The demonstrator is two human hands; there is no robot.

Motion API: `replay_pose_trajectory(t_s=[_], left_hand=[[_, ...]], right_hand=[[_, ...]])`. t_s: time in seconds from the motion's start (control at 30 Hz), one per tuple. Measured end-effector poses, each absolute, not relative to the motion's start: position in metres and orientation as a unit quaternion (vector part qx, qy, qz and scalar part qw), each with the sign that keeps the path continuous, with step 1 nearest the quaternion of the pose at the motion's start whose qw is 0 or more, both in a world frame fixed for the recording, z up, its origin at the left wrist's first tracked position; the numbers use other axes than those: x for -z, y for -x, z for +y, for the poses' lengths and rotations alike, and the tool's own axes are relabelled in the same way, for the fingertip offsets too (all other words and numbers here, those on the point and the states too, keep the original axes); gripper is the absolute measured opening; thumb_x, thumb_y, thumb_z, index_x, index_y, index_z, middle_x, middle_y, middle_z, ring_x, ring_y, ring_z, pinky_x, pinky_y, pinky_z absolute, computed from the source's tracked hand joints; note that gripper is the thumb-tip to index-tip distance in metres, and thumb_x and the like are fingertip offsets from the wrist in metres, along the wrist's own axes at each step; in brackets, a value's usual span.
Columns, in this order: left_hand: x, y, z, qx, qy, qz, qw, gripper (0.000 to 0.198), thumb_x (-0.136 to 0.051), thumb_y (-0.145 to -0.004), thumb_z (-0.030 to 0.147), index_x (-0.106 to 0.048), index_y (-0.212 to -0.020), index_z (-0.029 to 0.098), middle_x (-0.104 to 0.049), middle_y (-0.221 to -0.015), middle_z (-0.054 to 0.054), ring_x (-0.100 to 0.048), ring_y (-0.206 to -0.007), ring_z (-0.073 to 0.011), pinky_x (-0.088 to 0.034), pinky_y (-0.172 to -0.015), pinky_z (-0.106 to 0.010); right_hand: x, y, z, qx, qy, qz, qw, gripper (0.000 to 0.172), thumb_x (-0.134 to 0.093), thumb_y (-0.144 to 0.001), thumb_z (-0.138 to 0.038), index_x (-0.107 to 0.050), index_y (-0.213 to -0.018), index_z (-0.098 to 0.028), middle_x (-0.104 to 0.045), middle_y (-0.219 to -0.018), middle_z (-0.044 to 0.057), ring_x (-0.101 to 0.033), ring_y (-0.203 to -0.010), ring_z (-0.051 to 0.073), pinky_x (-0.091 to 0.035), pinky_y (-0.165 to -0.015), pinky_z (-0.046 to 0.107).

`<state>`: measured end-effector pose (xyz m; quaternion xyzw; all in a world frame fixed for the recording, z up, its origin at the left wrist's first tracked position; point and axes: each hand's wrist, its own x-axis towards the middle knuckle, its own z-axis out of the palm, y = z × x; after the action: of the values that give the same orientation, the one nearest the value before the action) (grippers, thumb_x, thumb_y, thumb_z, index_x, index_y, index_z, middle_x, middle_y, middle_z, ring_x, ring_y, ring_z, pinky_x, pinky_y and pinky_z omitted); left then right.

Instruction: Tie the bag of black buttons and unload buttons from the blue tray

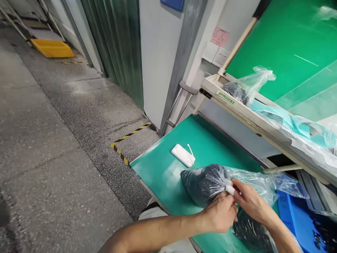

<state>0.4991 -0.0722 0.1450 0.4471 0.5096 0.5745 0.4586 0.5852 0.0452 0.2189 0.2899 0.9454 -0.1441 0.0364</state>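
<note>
A clear plastic bag full of small black parts (pixel 206 182) lies on the green table mat (pixel 163 172). Its neck is bound with a white tie (pixel 230 189). My left hand (pixel 221 214) is closed on the bag's neck just below the tie. My right hand (pixel 249 200) pinches the tie and the bunched plastic from the right. A second heap of black parts in plastic (pixel 250 232) lies under my wrists.
A small white flat packet (pixel 182 155) lies farther back on the mat. A tilted shelf (pixel 252 116) above holds another bag of black parts (pixel 238 92) and teal material in plastic (pixel 295 123). A blue bin (pixel 297 218) sits right. A concrete floor with hazard tape (pixel 123 140) lies left.
</note>
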Motion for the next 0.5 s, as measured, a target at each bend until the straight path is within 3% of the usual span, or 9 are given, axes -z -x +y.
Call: replay_pose_trajectory(t_s=[0.07,0.13,0.23,0.33,0.43,0.5], left_hand=[[-0.156,-0.480,-0.071,-0.530,-0.518,0.509,0.438,0.026,-0.043,-0.084,0.010,-0.048,-0.064,0.026,-0.057,-0.062,-0.002,-0.060,-0.067,-0.0179,-0.048,-0.068,-0.033],[-0.167,-0.455,-0.069,-0.509,-0.551,0.509,0.423,0.019,-0.048,-0.081,0.009,-0.052,-0.073,0.026,-0.055,-0.059,0.000,-0.061,-0.066,-0.0185,-0.046,-0.066,-0.033],[-0.183,-0.418,-0.063,-0.461,-0.583,0.540,0.396,0.019,-0.057,-0.078,0.012,-0.056,-0.091,0.025,-0.053,-0.053,0.004,-0.060,-0.060,-0.0205,-0.040,-0.059,-0.032],[-0.199,-0.399,-0.053,-0.375,-0.684,0.566,0.266,0.018,-0.056,-0.084,0.014,-0.061,-0.100,0.021,-0.062,-0.062,-0.002,-0.060,-0.060,-0.0224,-0.036,-0.056,-0.032],[-0.213,-0.398,-0.045,-0.315,-0.760,0.555,0.126,0.016,-0.052,-0.091,0.016,-0.066,-0.097,0.020,-0.068,-0.076,-0.010,-0.061,-0.065,-0.0244,-0.035,-0.056,-0.033],[-0.222,-0.402,-0.041,-0.283,-0.786,0.539,0.107,0.019,-0.051,-0.091,0.017,-0.067,-0.100,0.021,-0.067,-0.075,-0.009,-0.059,-0.063,-0.0238,-0.034,-0.055,-0.032]], right_hand=[[-0.228,-0.584,0.052,0.098,-0.299,0.948,0.051,0.012,-0.047,-0.082,-0.035,-0.049,-0.079,-0.024,-0.055,-0.058,0.001,-0.047,-0.054,0.018,-0.032,-0.057,0.030],[-0.237,-0.579,0.052,0.104,-0.301,0.947,0.044,0.012,-0.049,-0.081,-0.035,-0.051,-0.079,-0.023,-0.052,-0.057,0.000,-0.046,-0.055,0.018,-0.030,-0.057,0.031],[-0.246,-0.569,0.047,0.279,-0.335,0.900,0.004,0.028,-0.056,-0.084,-0.050,-0.055,-0.079,-0.022,-0.057,-0.064,0.001,-0.042,-0.054,0.015,-0.029,-0.054,0.029],[-0.241,-0.563,0.043,0.505,-0.387,0.765,-0.098,0.047,-0.074,-0.074,-0.063,-0.056,-0.079,-0.019,-0.052,-0.062,-0.001,-0.027,-0.047,0.007,-0.020,-0.046,0.024],[-0.223,-0.564,0.040,0.607,-0.392,0.658,-0.213,0.049,-0.088,-0.062,-0.053,-0.057,-0.076,-0.018,-0.042,-0.058,-0.006,-0.021,-0.047,0.003,-0.013,-0.043,0.020],[-0.207,-0.565,0.039,0.632,-0.382,0.621,-0.262,0.048,-0.091,-0.057,-0.046,-0.055,-0.075,-0.019,-0.037,-0.056,-0.008,-0.020,-0.047,0.003,-0.012,-0.042,0.018]])
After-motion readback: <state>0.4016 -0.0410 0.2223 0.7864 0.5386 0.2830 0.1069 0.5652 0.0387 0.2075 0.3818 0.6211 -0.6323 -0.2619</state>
